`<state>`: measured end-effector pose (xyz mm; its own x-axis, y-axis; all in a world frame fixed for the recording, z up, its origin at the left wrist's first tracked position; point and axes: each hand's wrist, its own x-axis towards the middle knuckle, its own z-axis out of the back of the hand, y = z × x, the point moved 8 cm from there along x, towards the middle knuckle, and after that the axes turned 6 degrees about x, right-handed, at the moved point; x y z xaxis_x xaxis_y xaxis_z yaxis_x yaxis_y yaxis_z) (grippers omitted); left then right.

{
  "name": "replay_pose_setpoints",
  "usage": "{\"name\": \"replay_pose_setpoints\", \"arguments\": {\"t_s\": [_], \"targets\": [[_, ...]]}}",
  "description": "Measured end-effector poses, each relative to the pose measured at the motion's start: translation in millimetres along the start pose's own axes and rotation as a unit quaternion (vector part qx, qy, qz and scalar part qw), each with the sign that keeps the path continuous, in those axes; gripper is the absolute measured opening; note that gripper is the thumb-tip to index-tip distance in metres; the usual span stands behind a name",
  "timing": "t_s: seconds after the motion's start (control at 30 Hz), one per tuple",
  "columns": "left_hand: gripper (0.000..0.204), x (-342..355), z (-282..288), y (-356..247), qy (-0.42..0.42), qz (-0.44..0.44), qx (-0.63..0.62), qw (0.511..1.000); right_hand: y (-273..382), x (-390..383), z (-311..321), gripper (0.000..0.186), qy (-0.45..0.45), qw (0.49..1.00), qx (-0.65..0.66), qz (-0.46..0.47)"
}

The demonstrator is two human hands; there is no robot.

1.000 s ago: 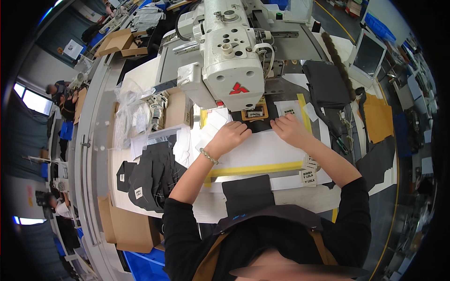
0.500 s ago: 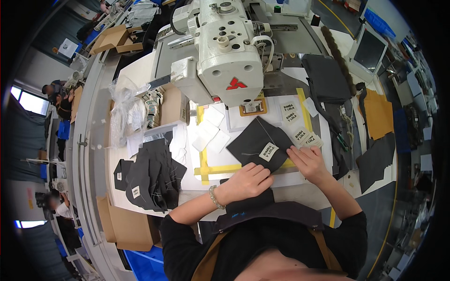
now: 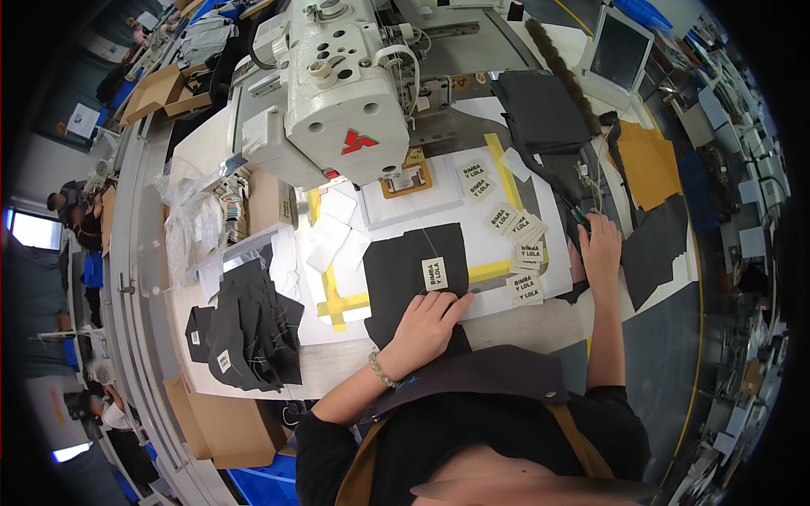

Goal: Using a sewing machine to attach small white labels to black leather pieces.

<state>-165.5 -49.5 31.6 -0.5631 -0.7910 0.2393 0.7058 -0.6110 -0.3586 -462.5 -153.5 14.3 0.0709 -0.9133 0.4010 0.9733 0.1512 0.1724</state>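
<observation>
My left hand rests on a black fabric piece, fingers slightly bent and apart, below its sewn-on cream label. My right hand reaches to the right, its fingers closed on green-handled snips lying among dark fabric. Loose cream labels with dark lettering lie between my hands on a white work sheet edged with yellow tape. A stack of black labelled pieces lies to the left. The white sewing machine head stands over an orange-framed plate.
A carton of bundled labels and plastic bags sit left. A screen, folded black fabric and mustard pieces are right. An open carton stands lower left. Other people work at the far left.
The black piece came out from under the machine head toward me and was straightened. My right hand left it and moved right to the snips. My left hand stayed on the piece.
</observation>
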Motion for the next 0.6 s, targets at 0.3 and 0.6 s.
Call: {"name": "replay_pose_setpoints", "arguments": {"t_s": [0.3, 0.6], "targets": [[0.028, -7.7, -7.2, 4.7, -0.092, -0.016, 0.048, 0.995, -23.6, 10.9, 2.7, 0.017, 0.045, 0.982, 0.105, -0.149], [0.018, -9.2, 27.9, -8.2, -0.167, -0.046, 0.051, 0.983, 98.1, 77.8, 44.4, 0.04, -0.029, 0.967, 0.204, 0.147]]}}
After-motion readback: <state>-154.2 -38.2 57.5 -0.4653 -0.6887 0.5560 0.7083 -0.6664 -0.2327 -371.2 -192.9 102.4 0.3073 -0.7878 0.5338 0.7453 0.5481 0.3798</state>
